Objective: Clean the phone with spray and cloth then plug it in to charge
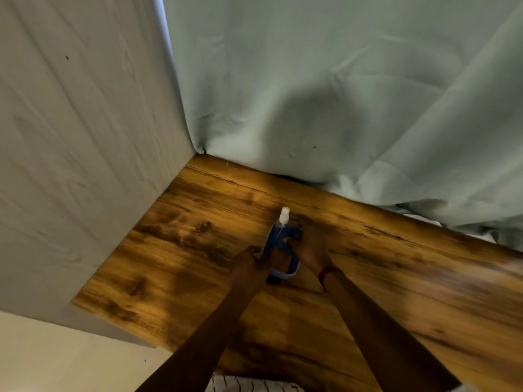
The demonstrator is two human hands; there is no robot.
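Both hands meet over the middle of the wooden table point(181, 250). My left hand point(249, 264) wraps its fingers around a blue-cased phone point(283, 274), held tilted just above the tabletop. A small clear spray bottle with a white nozzle point(284, 215) lies along the phone's far end, nozzle pointing away from me. My right hand point(311, 247) closes on the bottle's body from the right. The view is blurred, so the exact finger contact is unclear. I see no cloth and no charging cable.
A pale green fabric sheet point(325, 80) hangs behind the table and drapes over its far right edge. A grey-white wall panel point(70, 137) borders the table on the left. A red band point(325, 273) circles my right wrist. Striped clothing point(249, 386) shows at the bottom.
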